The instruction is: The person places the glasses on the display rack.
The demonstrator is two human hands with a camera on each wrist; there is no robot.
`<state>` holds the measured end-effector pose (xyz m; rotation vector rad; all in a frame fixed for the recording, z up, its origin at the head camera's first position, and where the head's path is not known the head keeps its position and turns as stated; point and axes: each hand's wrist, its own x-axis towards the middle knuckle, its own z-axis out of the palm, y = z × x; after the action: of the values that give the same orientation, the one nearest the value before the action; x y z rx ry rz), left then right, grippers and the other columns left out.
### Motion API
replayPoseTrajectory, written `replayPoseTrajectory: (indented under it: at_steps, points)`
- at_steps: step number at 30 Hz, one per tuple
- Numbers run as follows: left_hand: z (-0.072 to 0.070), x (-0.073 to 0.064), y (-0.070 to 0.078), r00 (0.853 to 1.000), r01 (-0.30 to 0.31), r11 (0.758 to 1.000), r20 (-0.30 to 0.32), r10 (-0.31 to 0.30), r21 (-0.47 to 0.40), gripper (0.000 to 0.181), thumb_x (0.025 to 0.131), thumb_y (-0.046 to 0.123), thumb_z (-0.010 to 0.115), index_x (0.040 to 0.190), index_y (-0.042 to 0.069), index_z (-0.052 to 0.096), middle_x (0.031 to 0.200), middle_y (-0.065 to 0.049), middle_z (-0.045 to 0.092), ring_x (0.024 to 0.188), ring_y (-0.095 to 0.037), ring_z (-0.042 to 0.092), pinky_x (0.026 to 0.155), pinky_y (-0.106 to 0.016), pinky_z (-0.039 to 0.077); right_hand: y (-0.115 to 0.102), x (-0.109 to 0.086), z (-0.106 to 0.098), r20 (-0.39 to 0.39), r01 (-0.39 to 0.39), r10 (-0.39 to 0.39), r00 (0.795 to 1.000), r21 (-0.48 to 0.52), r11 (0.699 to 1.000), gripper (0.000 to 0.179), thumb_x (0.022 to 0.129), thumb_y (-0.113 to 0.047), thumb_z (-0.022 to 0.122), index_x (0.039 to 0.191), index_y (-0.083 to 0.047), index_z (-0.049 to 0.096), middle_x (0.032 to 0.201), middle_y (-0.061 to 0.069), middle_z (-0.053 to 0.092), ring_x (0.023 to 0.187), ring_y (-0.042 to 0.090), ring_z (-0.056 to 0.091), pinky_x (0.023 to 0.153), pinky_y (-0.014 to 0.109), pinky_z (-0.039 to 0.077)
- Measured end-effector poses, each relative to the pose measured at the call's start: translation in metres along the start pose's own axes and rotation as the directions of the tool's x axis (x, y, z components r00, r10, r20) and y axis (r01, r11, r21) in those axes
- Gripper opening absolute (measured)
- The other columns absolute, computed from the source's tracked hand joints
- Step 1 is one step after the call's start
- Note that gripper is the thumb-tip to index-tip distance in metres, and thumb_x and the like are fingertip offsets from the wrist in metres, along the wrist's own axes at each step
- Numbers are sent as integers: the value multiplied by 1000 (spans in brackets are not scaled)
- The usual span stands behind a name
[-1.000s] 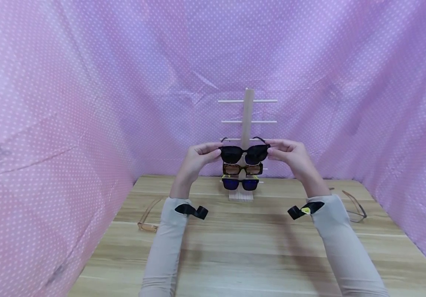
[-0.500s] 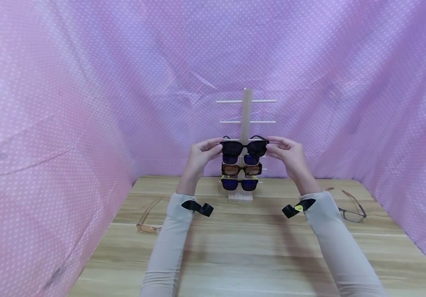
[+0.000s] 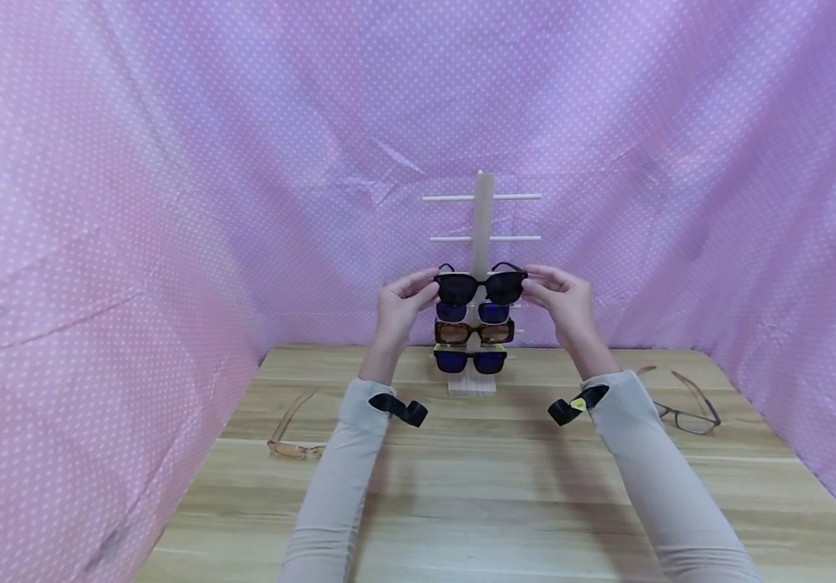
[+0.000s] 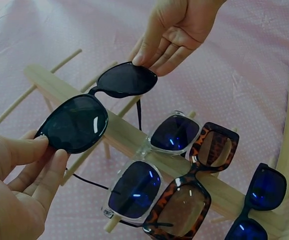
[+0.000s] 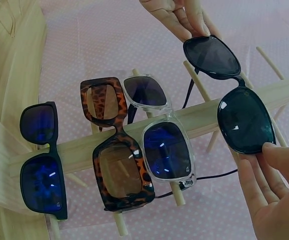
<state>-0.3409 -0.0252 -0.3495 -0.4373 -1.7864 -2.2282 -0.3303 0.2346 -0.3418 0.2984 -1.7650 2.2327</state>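
Black sunglasses [image 3: 457,289] are held level at the third peg from the top of a wooden eyewear stand [image 3: 483,219]. My left hand [image 3: 401,308] pinches one end of the frame between thumb and fingers. At the other end my right hand [image 3: 562,304] grips the frame the same way. In the left wrist view, the dark temples reach back past the pegs. Just below hang clear-framed sunglasses with blue lenses [image 4: 134,189]. Under them come tortoiseshell sunglasses [image 5: 119,170], then black sunglasses with blue lenses [image 5: 40,182] on the lowest peg.
Eyeglasses with an amber frame [image 3: 290,449] lie on the wooden table [image 3: 461,502] at left, partly behind the left sleeve. Dark-framed eyeglasses [image 3: 694,423] lie at right near the right sleeve. Two upper pegs [image 3: 515,197] of the stand are bare. Pink dotted cloth [image 3: 316,121] surrounds the table.
The black sunglasses have risen slightly and come level with the third peg, uncovering the clear-framed pair below. Both hands keep hold of them, and the forearms have drawn closer together.
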Motion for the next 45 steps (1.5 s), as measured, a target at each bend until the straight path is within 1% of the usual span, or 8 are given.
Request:
replayPoseTrajectory:
  at_steps: [6, 14, 22, 28, 33, 36, 39, 45]
  points:
    - [3, 1, -4, 999, -3, 1000, -37, 3, -9, 29, 91, -8, 70, 120, -9, 69, 93, 3, 75, 78, -6, 71, 77, -22, 62, 2, 2, -1, -1, -5, 5, 1000, -2, 1000, 34, 92, 9, 68, 125, 15, 63, 80, -5, 78, 73, 7, 75, 74, 22, 62]
    - [7, 1, -8, 997, 3, 999, -74, -7, -47, 28, 90, -8, 70, 119, -11, 70, 94, 0, 76, 78, -6, 72, 75, -21, 62, 2, 4, -4, 0, -30, 30, 1000, -20, 999, 25, 92, 10, 67, 115, 2, 73, 80, -5, 78, 72, 7, 74, 74, 20, 62]
    - [8, 0, -10, 995, 17, 999, -92, -22, -52, 29, 90, -8, 70, 119, -10, 70, 99, -6, 77, 78, -6, 71, 74, -19, 62, 4, 5, -5, -10, -49, 48, 999, -62, 997, 34, 92, 9, 68, 126, 13, 63, 78, -7, 77, 72, 6, 74, 73, 20, 62]
    - [5, 2, -14, 994, 29, 999, -101, -34, -45, 30, 91, -8, 70, 121, -9, 69, 105, -11, 77, 78, -5, 72, 74, -20, 62, 6, 7, -4, 15, -53, 54, 998, -92, 994, 42, 93, 10, 66, 131, 20, 54, 77, -10, 76, 72, 3, 73, 74, 19, 61]
    - [3, 2, -16, 994, 35, 999, -104, -37, -28, 30, 91, -7, 70, 121, -9, 69, 110, -16, 76, 78, -7, 72, 74, -21, 62, 7, 9, -4, 34, -43, 48, 998, -123, 991, 40, 94, 9, 64, 131, 21, 53, 77, -12, 76, 74, 2, 73, 73, 17, 61]
    - [3, 3, -17, 993, 38, 999, -109, -41, -29, 30, 91, -7, 71, 120, -8, 70, 107, -14, 77, 77, -10, 72, 73, -21, 62, 7, 11, -5, 32, -48, 54, 998, -148, 988, 39, 95, 8, 64, 131, 20, 55, 77, -13, 76, 73, 2, 73, 73, 17, 61]
    - [4, 5, -17, 993, 30, 999, -117, -34, -34, 29, 90, -7, 71, 119, -8, 71, 96, -6, 78, 74, -10, 71, 72, -21, 62, 6, 13, -4, 22, -57, 62, 998, -167, 984, 39, 94, 7, 66, 130, 18, 57, 77, -13, 76, 72, 2, 73, 73, 18, 61]
    - [7, 12, -14, 992, 8, 999, -126, -14, -52, 29, 90, -8, 71, 119, -11, 69, 83, 5, 74, 70, -6, 70, 69, -19, 61, 0, 17, -2, 2, -79, 80, 997, -148, 986, 40, 93, 7, 67, 131, 16, 58, 77, -13, 77, 71, 4, 74, 72, 21, 62]
